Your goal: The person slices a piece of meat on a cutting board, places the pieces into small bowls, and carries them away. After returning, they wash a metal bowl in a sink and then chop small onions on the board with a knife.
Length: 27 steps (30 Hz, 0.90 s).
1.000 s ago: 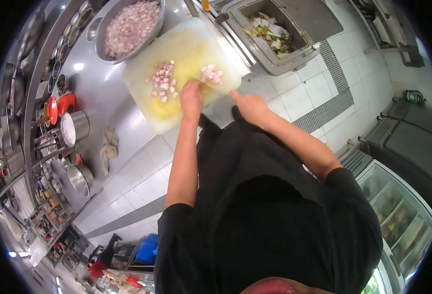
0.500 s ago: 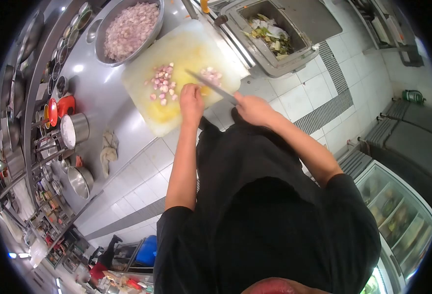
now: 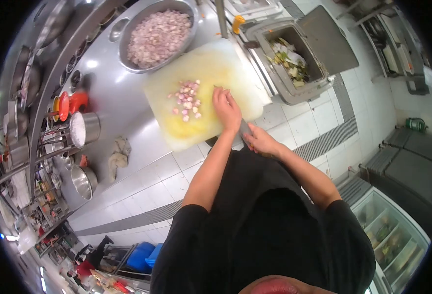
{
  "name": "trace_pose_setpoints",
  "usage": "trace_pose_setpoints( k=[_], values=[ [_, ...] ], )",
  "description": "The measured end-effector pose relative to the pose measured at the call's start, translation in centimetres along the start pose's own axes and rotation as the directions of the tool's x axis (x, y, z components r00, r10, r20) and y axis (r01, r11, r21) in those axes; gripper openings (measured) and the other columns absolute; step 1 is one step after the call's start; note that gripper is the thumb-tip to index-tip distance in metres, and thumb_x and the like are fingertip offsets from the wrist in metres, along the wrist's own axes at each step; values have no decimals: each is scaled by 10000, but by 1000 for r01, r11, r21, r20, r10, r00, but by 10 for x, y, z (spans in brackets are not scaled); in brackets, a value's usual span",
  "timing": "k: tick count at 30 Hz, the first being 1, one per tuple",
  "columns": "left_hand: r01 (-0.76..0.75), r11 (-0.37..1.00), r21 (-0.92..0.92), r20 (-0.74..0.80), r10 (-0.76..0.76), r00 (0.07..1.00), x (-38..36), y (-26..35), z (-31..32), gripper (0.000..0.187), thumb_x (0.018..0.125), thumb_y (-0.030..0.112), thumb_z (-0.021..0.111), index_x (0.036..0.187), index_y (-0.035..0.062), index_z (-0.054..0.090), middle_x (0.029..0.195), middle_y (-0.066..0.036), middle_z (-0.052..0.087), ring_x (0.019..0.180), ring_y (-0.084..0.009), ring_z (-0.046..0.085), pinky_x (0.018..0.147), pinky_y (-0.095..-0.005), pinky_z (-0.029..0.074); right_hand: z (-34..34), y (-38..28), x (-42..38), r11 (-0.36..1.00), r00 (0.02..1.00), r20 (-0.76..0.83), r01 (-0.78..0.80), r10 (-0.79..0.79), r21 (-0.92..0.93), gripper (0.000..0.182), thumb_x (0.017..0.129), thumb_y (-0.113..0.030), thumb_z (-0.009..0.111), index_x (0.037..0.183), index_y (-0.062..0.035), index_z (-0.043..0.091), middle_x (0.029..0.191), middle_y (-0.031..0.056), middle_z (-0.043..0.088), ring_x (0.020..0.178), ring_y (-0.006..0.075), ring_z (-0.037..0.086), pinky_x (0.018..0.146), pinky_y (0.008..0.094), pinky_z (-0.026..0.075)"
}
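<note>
My left hand (image 3: 226, 109) is low over the right half of the pale, yellow-stained cutting board (image 3: 167, 128), fingers bent and close together; what lies under them is hidden. My right hand (image 3: 261, 139) is closed around the handle of a knife (image 3: 245, 129), at the board's near right edge, with the blade partly behind my left wrist. Left of my left hand, several small peeled shallots (image 3: 187, 100) lie loose on the board. Beyond the board, a large metal bowl (image 3: 123, 47) holds many chopped pinkish shallot pieces (image 3: 159, 36).
An open grey bin (image 3: 280, 88) with vegetable scraps stands right of the board. A crumpled cloth (image 3: 118, 159), a metal pot (image 3: 91, 128) and a red container (image 3: 80, 101) are on the left. A person in red (image 3: 85, 268) is far off at the lower left.
My left hand has moved right from beside the loose shallots to where a pinkish cut pile showed, now out of sight. The knife has drawn back toward my body. The camera view has shifted.
</note>
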<state>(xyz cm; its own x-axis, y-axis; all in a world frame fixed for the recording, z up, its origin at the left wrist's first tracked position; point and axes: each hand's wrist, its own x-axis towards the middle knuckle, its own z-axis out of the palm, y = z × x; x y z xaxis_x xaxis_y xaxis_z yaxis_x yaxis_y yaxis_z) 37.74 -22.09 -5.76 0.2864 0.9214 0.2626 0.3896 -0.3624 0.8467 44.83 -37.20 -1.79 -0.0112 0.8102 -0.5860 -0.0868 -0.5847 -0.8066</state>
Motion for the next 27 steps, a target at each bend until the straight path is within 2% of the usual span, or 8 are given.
trace_pose_setpoints(
  k=[5, 9, 10, 11, 14, 17, 19, 27],
  values=[
    [-208, 977, 34, -185, 211, 960, 141, 35, -48, 144, 1009, 76, 562, 1062, -36, 636, 1155, -245, 628, 1113, -433, 588, 986, -498, 452, 2, -124, 40, 835, 903, -116, 327, -415, -443, 284, 1031, -174, 513, 1215, 37, 470, 778, 236, 676, 604, 336, 678, 630, 447, 549],
    [-208, 976, 61, -109, 213, 971, 299, 25, -82, 201, 980, 192, 655, 1055, 7, 677, 1097, -209, 654, 1068, -403, 603, 960, -462, 466, -9, -225, 29, 899, 964, -181, 105, -197, -425, 237, 1035, -171, 498, 1167, 23, 467, 753, 181, 655, 595, 283, 658, 612, 428, 544],
    [-336, 828, 449, -156, 443, 883, 329, -4, -85, 206, 971, 208, 664, 1062, 26, 691, 1094, -195, 669, 1060, -385, 618, 948, -454, 476, -9, -229, 24, 884, 961, -206, 70, -184, -463, 217, 1045, -186, 488, 1148, 1, 451, 725, 122, 629, 564, 214, 631, 550, 370, 537],
    [-359, 533, 766, -104, 654, 749, 346, -29, -85, 211, 962, 224, 672, 1068, 44, 705, 1090, -181, 683, 1053, -367, 633, 937, -446, 486, -10, -227, 11, 875, 952, -260, 18, -164, -484, 247, 1007, -151, 524, 1174, 29, 499, 814, 271, 685, 684, 407, 693, 726, 521, 548],
    [-505, 678, 534, 75, 557, 827, 318, 6, -137, 198, 929, 206, 683, 1052, 57, 720, 1070, -176, 707, 1031, -357, 663, 907, -457, 509, -26, -142, 0, 689, 847, -350, 26, -400, -724, 221, 990, -149, 539, 1149, 5, 527, 835, 292, 686, 752, 466, 682, 748, 556, 534],
    [-376, 871, 316, 306, 282, 909, 227, 10, -131, 161, 878, 154, 709, 965, 25, 749, 1007, -181, 730, 988, -367, 679, 889, -455, 511, -25, -89, -23, 725, 858, -395, -40, -328, -688, 188, 974, -149, 548, 1100, -11, 543, 841, 306, 681, 817, 513, 661, 763, 592, 520],
    [-481, 809, 336, 528, 261, 808, 171, -21, -110, 156, 870, 99, 686, 983, 8, 742, 990, -183, 725, 985, -374, 671, 882, -463, 513, -19, -58, -29, 682, 864, -431, -151, -260, -715, 171, 967, -136, 546, 1095, -24, 535, 818, 291, 686, 817, 506, 670, 753, 601, 521],
    [-567, 657, 497, 559, 258, 788, 112, -33, -76, 176, 835, 37, 716, 1002, -19, 726, 942, -178, 716, 944, -359, 672, 862, -437, 534, -11, -31, -41, 660, 894, -403, -182, -198, -729, 218, 946, -104, 530, 1154, -52, 488, 804, 260, 695, 793, 486, 675, 716, 601, 512]
  ],
)
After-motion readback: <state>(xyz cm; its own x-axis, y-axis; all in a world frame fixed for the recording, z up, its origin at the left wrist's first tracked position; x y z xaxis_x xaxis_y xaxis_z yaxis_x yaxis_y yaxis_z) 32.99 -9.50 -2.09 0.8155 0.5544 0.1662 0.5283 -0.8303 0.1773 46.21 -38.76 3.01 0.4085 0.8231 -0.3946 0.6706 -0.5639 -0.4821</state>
